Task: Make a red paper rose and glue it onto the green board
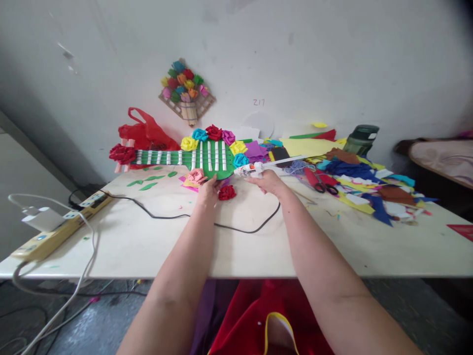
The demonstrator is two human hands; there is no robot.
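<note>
We glue paper roses round the green guitar (207, 159).
Our right hand (269, 181) grips the glue gun (254, 169) at its lower edge; our left hand (207, 190) pinches its rim. Top roses sit fixed; a red rose (226, 192) below lies loose.

Two bare forearms stretch forward side by side, the left hand (209, 189) resting palm down with fingers bent, the right hand (269, 181) curled closed in a grip, wrist straight
</note>
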